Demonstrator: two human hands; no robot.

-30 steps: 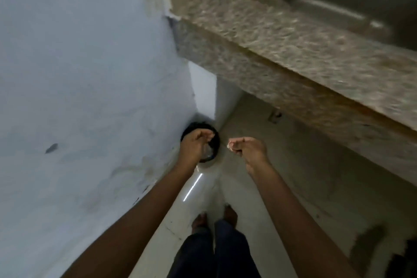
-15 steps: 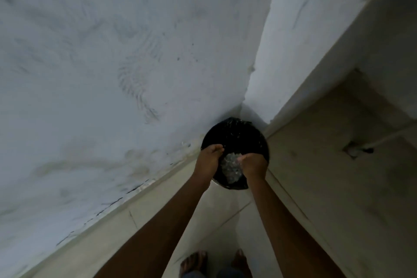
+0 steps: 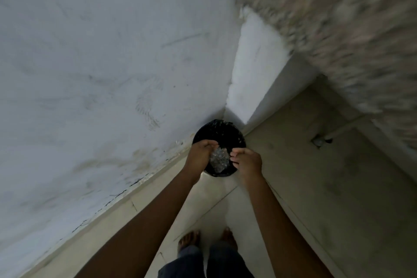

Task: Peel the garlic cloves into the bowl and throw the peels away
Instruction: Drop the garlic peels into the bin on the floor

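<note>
Trousers (image 3: 203, 265): dark cloth, cut off by the bottom edge.
Feet (image 3: 189, 240): bare, on the pale tiled floor (image 3: 316, 187); only the toes and forefeet show past the trouser hems.
Forearms: both reach forward from the lower corners, elbows out of frame.
Left hand (image 3: 200, 153): over the near left rim of the bin, fingers curled inward; I cannot tell whether they grip anything.
Right hand (image 3: 248, 162): at the near right rim, fingertips bent toward the left hand; what it holds, if anything, is hidden.
Pale heap (image 3: 218, 160): whitish, crumpled, between the two hands, inside the bin's mouth; too small and dim to say if it is garlic peel.
Bin (image 3: 222, 134): round, black-lined, in the corner against the wall (image 3: 101, 63).
Counter (image 3: 338, 29): speckled stone, upper right, heavily blurred.
</note>
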